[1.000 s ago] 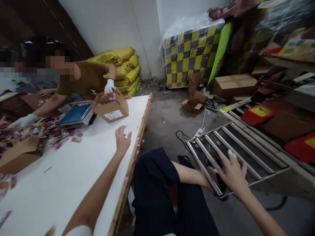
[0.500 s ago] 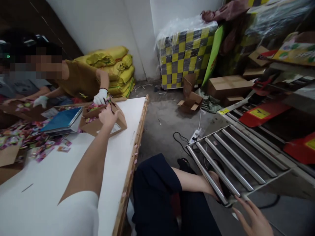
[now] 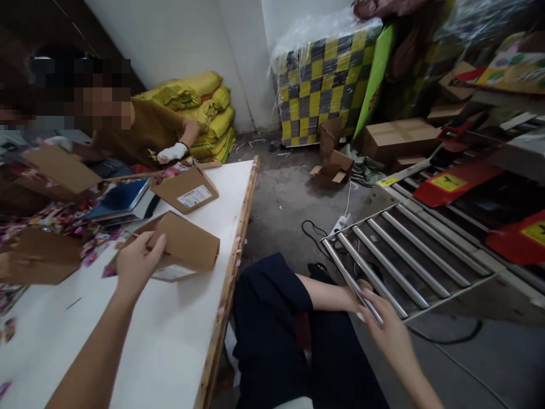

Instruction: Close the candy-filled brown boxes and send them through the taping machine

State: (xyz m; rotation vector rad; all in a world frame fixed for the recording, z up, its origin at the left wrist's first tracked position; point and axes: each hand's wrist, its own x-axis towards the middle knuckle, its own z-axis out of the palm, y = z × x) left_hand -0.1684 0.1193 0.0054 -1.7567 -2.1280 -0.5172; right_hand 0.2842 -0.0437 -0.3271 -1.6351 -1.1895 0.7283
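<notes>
Grasping a carton (image 3: pixel 191 244) left of centre in the frame, the left grip (image 3: pixel 139 258) appears clenched on one edge only; a hard pull could tip the carton or tear it. At lower right, the right grip (image 3: pixel 385 318) meets a roller (image 3: pixel 349 279); whether clenched cannot be told. Beyond the carton, a labelled box (image 3: pixel 185 192) and blue folder (image 3: pixel 121 196) obstruct the counter (image 3: pixel 170 341).

Dim overall; deep shadow and pixelation at 10 o'clock. Glare on rollers (image 3: pixel 392 267) at 4 o'clock, plastic wrap (image 3: pixel 323 29) at 1 o'clock. Slight blur, edges stretched.
</notes>
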